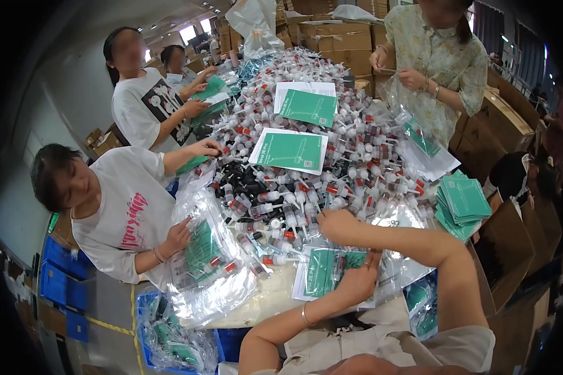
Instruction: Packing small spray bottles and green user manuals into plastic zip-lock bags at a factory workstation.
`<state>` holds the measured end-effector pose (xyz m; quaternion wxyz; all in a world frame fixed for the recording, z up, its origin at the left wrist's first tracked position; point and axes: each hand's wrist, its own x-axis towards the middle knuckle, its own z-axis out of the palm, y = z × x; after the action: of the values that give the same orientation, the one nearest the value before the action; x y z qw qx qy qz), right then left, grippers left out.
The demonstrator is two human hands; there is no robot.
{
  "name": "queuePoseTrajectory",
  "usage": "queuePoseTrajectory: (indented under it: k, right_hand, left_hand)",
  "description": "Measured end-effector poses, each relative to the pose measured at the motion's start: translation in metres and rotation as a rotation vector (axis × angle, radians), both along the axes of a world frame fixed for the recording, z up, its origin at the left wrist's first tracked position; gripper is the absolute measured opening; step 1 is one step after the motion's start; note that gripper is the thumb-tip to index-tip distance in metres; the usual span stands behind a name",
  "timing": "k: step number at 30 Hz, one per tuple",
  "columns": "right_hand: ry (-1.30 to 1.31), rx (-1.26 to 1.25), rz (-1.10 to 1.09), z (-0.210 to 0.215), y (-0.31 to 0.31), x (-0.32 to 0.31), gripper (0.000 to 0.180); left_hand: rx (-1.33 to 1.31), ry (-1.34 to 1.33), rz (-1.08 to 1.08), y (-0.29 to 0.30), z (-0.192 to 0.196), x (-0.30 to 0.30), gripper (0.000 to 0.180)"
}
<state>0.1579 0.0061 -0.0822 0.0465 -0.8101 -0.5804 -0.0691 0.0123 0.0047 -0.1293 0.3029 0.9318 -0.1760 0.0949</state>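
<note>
My left hand (358, 282), a bracelet at its wrist, closes on a clear plastic bag near the table's front edge. Inside or under the film lies a green booklet (319, 272) with a white sheet. My right hand (339, 227) reaches across to the near edge of a heap of small clear bottles (372, 142) with white nozzle caps and red parts. Its fingers curl down among the bottles; what they hold, if anything, is hidden. Clear empty-looking bags (401, 215) lie beside my right forearm.
Green booklets are stacked (463, 199) at the right; two more booklets (289, 150) (308, 107) top the heap. At left, a co-worker's hand (179, 236) touches a filled bag (201, 250). Other people stand around the table. A blue bin (145, 334) of packed bags stands below; cardboard boxes (341, 39) rise behind.
</note>
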Motion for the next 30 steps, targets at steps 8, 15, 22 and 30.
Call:
queuePoseTrajectory:
  k: [8,15,22,30]
  right_hand:
    - [0.191,0.159,-0.189,-0.012,0.026,0.007,0.026]
    - [0.463,0.169,-0.089,0.017,-0.001,0.039,0.031]
    - [0.726,0.293,-0.122,0.062,-0.042,0.105,0.028]
    - [0.363,0.302,-0.416,0.044,-0.032,0.151,0.029]
  left_hand:
    - [0.061,-0.222,-0.013,0.007,-0.013,0.003,0.067]
    - [0.058,-0.232,-0.025,0.009,-0.007,0.006,0.069]
    - [0.067,-0.227,-0.022,0.008,0.001,0.005,0.064]
    - [-0.026,-0.194,-0.034,0.006,-0.006,0.001,0.067]
